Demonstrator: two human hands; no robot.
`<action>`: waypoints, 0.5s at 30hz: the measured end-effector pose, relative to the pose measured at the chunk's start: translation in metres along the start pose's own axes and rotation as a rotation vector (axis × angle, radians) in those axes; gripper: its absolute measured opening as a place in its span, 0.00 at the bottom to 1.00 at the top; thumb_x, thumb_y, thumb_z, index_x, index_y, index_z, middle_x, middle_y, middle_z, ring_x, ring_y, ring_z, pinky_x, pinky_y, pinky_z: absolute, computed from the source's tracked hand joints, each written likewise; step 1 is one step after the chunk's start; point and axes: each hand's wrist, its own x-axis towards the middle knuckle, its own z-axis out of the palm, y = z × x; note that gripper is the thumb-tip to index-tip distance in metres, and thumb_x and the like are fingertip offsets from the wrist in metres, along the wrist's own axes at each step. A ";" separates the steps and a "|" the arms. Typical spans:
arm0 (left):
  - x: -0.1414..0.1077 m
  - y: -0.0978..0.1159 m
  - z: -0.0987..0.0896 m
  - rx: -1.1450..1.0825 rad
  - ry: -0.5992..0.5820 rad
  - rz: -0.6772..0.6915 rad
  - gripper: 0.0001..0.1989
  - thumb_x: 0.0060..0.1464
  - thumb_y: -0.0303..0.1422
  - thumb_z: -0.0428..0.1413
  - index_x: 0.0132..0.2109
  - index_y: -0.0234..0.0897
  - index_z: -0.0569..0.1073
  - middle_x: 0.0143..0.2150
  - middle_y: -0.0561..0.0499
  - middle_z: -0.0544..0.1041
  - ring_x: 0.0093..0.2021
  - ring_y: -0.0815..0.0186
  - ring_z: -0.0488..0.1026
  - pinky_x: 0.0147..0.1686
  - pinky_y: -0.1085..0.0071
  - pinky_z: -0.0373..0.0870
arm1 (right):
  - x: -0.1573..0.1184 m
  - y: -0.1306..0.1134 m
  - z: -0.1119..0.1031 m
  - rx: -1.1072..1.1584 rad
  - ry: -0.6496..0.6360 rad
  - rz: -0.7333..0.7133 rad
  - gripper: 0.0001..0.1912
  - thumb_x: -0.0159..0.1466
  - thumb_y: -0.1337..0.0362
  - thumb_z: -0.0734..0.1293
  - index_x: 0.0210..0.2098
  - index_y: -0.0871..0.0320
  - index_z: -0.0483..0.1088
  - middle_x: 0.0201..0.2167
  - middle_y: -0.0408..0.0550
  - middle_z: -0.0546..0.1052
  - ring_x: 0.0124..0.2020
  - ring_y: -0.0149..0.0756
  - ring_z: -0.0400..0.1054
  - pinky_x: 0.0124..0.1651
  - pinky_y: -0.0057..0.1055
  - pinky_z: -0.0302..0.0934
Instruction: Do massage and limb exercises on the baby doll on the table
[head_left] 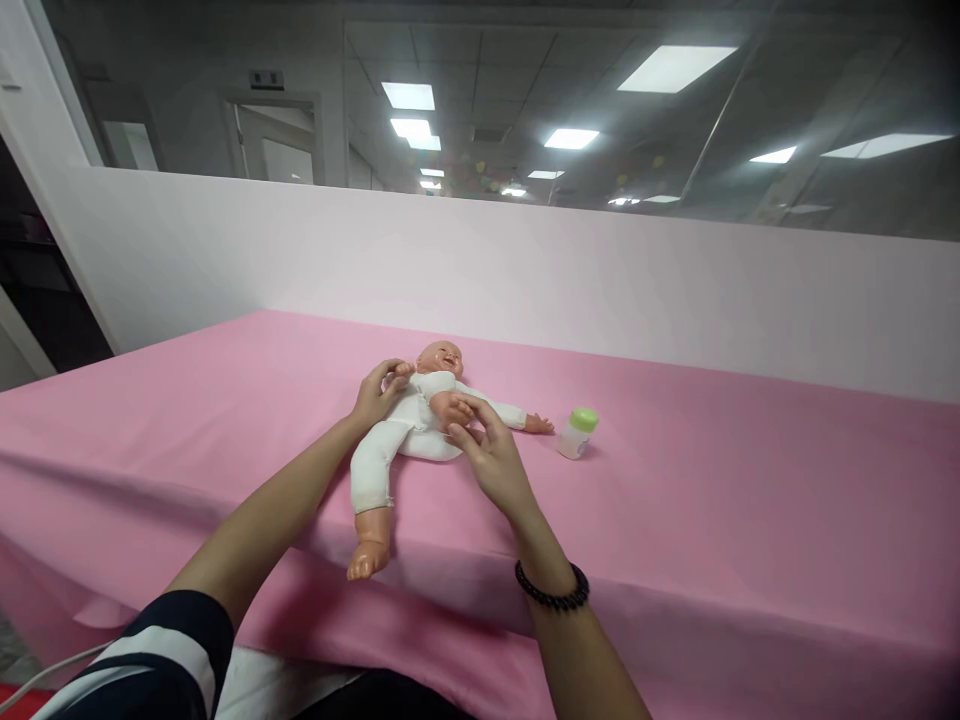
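Your left hand (379, 395) grasped the hand of the baby doll (416, 425), your right hand (491, 465) pinching its raised foot (448, 408) above the pink worktop (712, 520)

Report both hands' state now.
Left hand: closed around the baby doll's hand.
Right hand: fingers closed on the doll's raised foot.
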 end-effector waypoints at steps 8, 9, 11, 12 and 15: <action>0.015 -0.054 -0.014 -0.137 0.501 -0.501 0.12 0.68 0.40 0.49 0.54 0.39 0.62 0.59 0.35 0.72 0.60 0.55 0.73 0.58 0.57 0.72 | -0.099 -0.035 -0.041 -0.131 -0.156 0.124 0.14 0.67 0.58 0.71 0.53 0.45 0.78 0.65 0.50 0.74 0.65 0.48 0.70 0.64 0.46 0.70; 0.016 -0.061 -0.018 -0.132 0.514 -0.576 0.11 0.68 0.39 0.49 0.52 0.39 0.62 0.57 0.35 0.73 0.58 0.54 0.74 0.57 0.55 0.73 | -0.111 -0.031 -0.044 -0.161 -0.187 0.142 0.14 0.68 0.58 0.70 0.53 0.44 0.78 0.65 0.50 0.74 0.67 0.48 0.68 0.66 0.47 0.68; 0.016 -0.073 -0.023 -0.118 0.514 -0.653 0.09 0.67 0.38 0.49 0.49 0.39 0.63 0.52 0.36 0.74 0.55 0.51 0.76 0.55 0.52 0.73 | -0.131 -0.019 -0.049 -0.212 -0.239 0.161 0.14 0.70 0.59 0.67 0.54 0.43 0.78 0.65 0.50 0.74 0.68 0.48 0.66 0.68 0.48 0.65; 0.016 -0.078 -0.024 -0.114 0.503 -0.649 0.08 0.66 0.37 0.50 0.47 0.39 0.64 0.49 0.37 0.74 0.53 0.50 0.76 0.54 0.50 0.74 | -0.139 -0.013 -0.050 -0.230 -0.251 0.162 0.15 0.71 0.59 0.66 0.54 0.43 0.77 0.65 0.49 0.74 0.69 0.48 0.66 0.69 0.49 0.64; 0.015 -0.085 -0.025 -0.126 0.411 -0.507 0.08 0.65 0.38 0.51 0.44 0.39 0.64 0.43 0.40 0.75 0.49 0.50 0.76 0.51 0.50 0.74 | -0.148 0.000 -0.050 -0.255 -0.262 0.157 0.15 0.72 0.61 0.64 0.56 0.46 0.77 0.65 0.50 0.74 0.69 0.47 0.65 0.71 0.49 0.62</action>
